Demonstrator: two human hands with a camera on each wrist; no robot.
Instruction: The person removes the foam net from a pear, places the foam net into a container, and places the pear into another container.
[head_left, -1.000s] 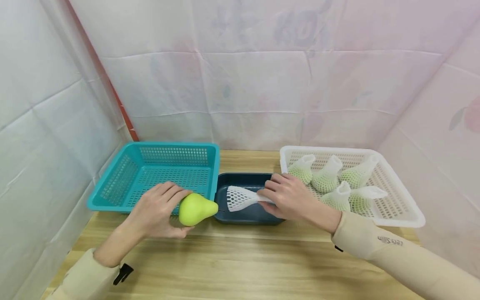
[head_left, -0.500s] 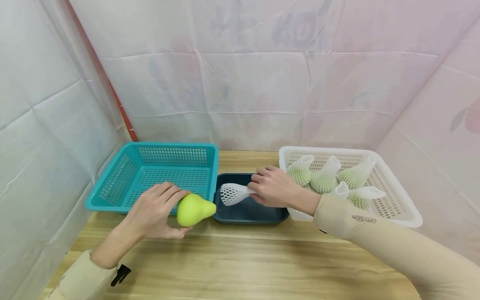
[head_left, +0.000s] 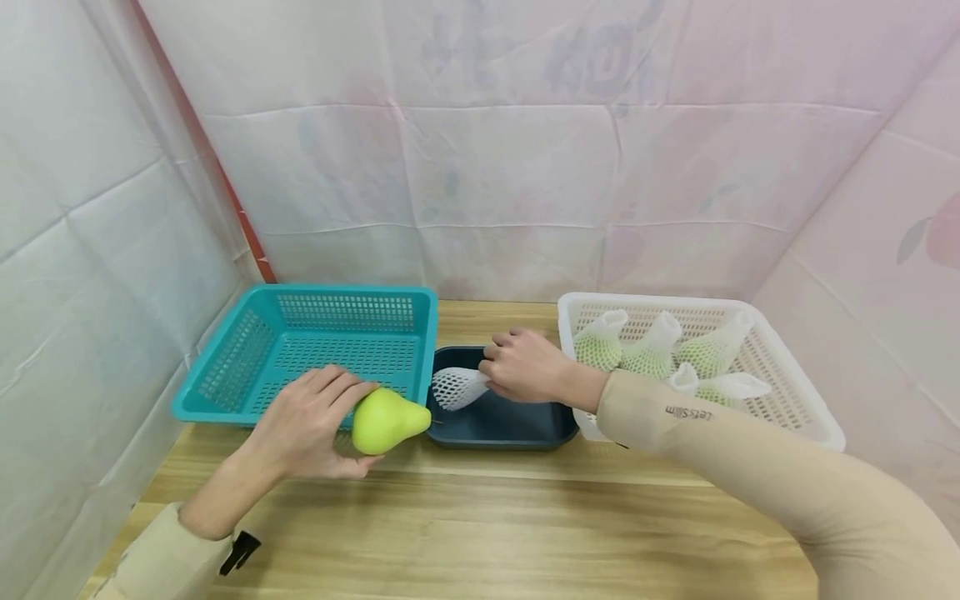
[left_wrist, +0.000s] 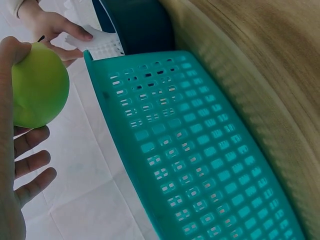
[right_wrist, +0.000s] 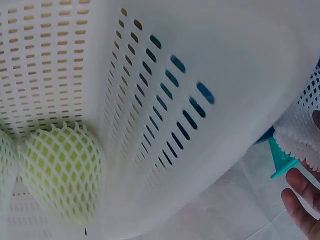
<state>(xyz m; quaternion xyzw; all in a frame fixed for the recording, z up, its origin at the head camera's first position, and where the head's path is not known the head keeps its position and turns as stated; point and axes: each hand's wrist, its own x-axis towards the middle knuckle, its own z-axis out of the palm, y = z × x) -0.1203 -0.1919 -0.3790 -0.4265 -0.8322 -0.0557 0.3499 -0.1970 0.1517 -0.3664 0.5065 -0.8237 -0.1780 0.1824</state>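
Note:
My left hand (head_left: 311, 429) grips a yellow-green pear (head_left: 384, 422) by its fat end, stem pointing right, in front of the teal basket (head_left: 217, 408). In the left wrist view the same pear (left_wrist: 40, 85) sits between thumb and fingers. Over the dark blue tray (head_left: 502, 425), my right hand (head_left: 528, 367) pinches a white foam net sleeve (head_left: 457, 388) by its narrow end. The sleeve's wide mesh end faces left, apart from the pear. The right wrist view catches the sleeve (right_wrist: 300, 132) and a few fingertips (right_wrist: 300, 200) at its right edge.
A white basket (head_left: 813, 417) at the right holds several pears in foam nets, one netted pear (right_wrist: 62, 170) showing close up in the right wrist view. The wooden table (head_left: 465, 525) runs along the front. Printed sheeting (head_left: 510, 167) hangs behind and at both sides.
My right hand has moved left over the tray with the foam sleeve, bringing its wide end nearer the pear. The left hand and pear have barely shifted.

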